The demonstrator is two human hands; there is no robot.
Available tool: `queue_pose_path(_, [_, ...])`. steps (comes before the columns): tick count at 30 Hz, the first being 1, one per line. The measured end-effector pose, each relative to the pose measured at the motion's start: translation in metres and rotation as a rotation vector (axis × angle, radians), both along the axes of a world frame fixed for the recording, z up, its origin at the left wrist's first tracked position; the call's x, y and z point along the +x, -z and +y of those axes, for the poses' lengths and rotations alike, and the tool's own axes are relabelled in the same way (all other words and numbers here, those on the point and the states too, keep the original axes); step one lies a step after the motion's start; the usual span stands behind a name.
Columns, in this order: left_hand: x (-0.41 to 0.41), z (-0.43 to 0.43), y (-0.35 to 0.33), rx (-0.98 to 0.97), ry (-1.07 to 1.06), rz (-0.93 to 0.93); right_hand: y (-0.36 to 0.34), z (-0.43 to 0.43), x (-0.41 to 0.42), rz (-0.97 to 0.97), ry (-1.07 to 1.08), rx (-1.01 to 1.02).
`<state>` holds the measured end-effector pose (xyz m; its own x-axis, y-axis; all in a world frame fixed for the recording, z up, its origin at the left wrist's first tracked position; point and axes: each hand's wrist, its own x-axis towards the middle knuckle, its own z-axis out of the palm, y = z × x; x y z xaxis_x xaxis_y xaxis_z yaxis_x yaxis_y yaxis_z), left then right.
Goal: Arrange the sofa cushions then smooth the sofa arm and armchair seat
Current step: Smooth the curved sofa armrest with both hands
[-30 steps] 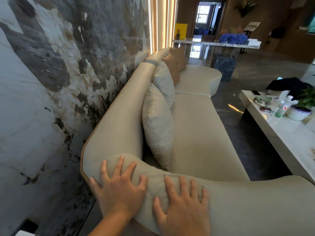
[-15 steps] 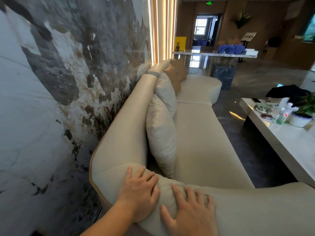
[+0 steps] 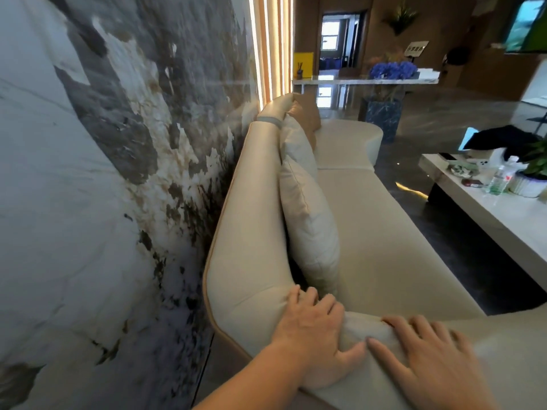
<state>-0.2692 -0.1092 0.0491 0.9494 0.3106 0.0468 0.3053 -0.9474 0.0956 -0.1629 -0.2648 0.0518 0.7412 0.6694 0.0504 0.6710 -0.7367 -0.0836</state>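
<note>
Upholstery: cream leather-like covering on the sofa arm, which runs across the foreground where it meets the sofa back.
Left hand: left hand lies on the arm near the corner, fingers bent over the inner edge, thumb spread along the top; pressing rather than gripping, judged as flattening the bunched cover there.
Right hand: right hand lies flat on the arm top just beside the left, fingers straight and spread, holding nothing; placed to sweep the surface smooth.
Cushions: near cushion stands upright against the back, with a second pale cushion and a tan cushion behind it in a row; arranging looks complete.
Armchair seat: not in view.
Writing: placard at the far wall carries dark characters, probably too blurred to read; the bottle label on the coffee table is illegible.
</note>
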Motion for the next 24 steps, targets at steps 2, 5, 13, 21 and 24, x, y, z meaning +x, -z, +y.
queue_pose_path(2, [-0.005,0.007,0.001,-0.045,0.021,-0.017,0.002,0.007,-0.006,-0.021,0.058,0.020])
queue_pose_path(5, [-0.015,0.019,0.000,-0.054,0.046,-0.036,0.003,0.018,-0.018,0.030,0.091,0.019])
queue_pose_path(13, [-0.061,0.061,-0.004,0.058,0.149,-0.013,0.010,0.053,-0.067,0.115,0.047,-0.062])
queue_pose_path(21, [-0.070,0.067,-0.009,-0.041,0.142,-0.040,0.011,0.054,-0.072,0.202,-0.116,0.023])
queue_pose_path(24, [-0.069,0.064,-0.010,-0.017,0.137,-0.036,0.008,0.040,-0.052,0.276,-0.378,0.010])
